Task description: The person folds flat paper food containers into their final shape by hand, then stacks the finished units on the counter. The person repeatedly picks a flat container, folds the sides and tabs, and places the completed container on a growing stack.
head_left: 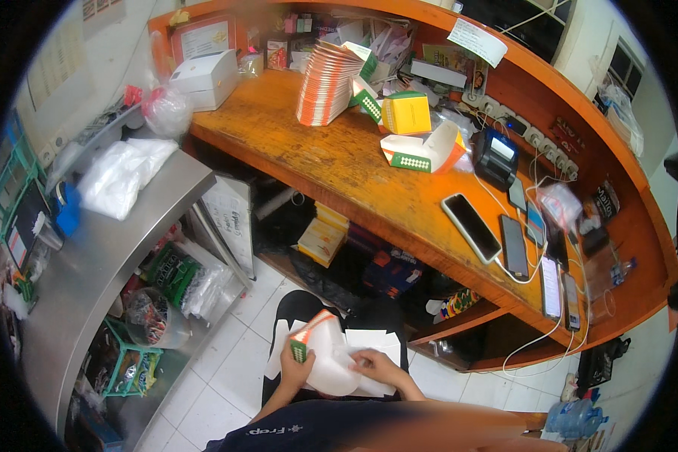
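Observation:
Over my lap I have a partly folded paper food box [330, 350], white inside with orange and green on its outer side. My left hand [297, 368] is closed around its left side, by the green and orange panel. At the right edge of the same box, my right hand [375, 367] has its fingers bent in a pinch on the white card. Beneath the box, flat white card [377, 343] lies across my dark-clothed lap. On the wooden counter ahead stands a tall stack of nested orange and white boxes [328, 84].
Near the stack sit a yellow box [405, 113] and an open white box [422, 151]. Several phones, one of them a white-edged phone [471, 226], lie among cables to the right, by a black printer [496, 157]. A metal worktop [128, 241] curves along the left.

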Demonstrator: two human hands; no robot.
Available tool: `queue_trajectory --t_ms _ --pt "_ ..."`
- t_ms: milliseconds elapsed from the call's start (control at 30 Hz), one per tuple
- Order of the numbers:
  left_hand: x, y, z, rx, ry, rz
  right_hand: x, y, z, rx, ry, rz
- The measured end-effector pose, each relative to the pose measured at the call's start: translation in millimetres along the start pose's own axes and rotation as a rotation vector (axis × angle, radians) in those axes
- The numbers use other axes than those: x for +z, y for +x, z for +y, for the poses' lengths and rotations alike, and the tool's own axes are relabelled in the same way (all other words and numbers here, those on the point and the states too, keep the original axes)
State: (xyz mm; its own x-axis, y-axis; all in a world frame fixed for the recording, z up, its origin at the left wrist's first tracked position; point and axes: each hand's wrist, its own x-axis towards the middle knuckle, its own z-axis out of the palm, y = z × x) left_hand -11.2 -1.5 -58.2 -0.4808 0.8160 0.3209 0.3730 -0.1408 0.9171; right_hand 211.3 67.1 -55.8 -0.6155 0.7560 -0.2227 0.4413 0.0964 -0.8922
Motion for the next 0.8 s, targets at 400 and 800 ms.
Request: queue_trajectory --t_ms 400,800 --pt "-1 0 1 -0.475 -0.342 -0.704 4 19 -77 -0.05 0.582 0.292" --pt "13 60 -12 0.12 0.202 -0.41 -148 15 -192 -0.474 0.521 1.048"
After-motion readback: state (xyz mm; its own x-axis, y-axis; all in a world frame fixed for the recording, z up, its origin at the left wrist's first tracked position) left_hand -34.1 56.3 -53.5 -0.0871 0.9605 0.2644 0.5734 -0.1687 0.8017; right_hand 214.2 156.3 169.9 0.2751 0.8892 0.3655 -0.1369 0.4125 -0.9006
